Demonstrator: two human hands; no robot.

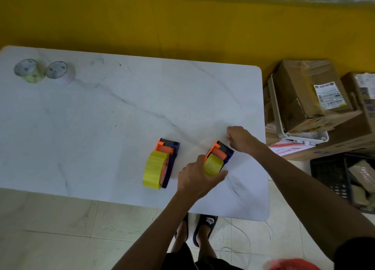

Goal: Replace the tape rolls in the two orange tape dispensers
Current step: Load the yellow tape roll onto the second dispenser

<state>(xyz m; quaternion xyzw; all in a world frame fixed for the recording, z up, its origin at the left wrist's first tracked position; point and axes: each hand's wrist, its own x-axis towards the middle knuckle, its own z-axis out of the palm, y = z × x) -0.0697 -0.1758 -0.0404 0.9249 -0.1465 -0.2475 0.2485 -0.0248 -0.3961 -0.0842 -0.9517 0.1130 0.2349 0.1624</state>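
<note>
Two orange-and-blue tape dispensers lie on the white marble table (pixel 101 117). The left dispenser (pixel 169 148) holds a full yellow tape roll (pixel 155 171) and nothing touches it. The right dispenser (pixel 220 151) carries a yellow roll (pixel 213 164); my left hand (pixel 197 176) grips that roll and the dispenser's rear. My right hand (pixel 241 139) is pinched at the dispenser's front end, fingers closed, seemingly on the tape end, which I cannot make out. Two pale rolls, one greenish (pixel 30 71) and one pinkish (pixel 60 72), stand at the far left corner.
Cardboard boxes (pixel 308 95) and a white tray (pixel 284 127) are stacked right of the table. A black crate (pixel 332 176) sits on the floor at right. A yellow wall runs behind. My sandalled feet (pixel 205 229) stand at the table's near edge.
</note>
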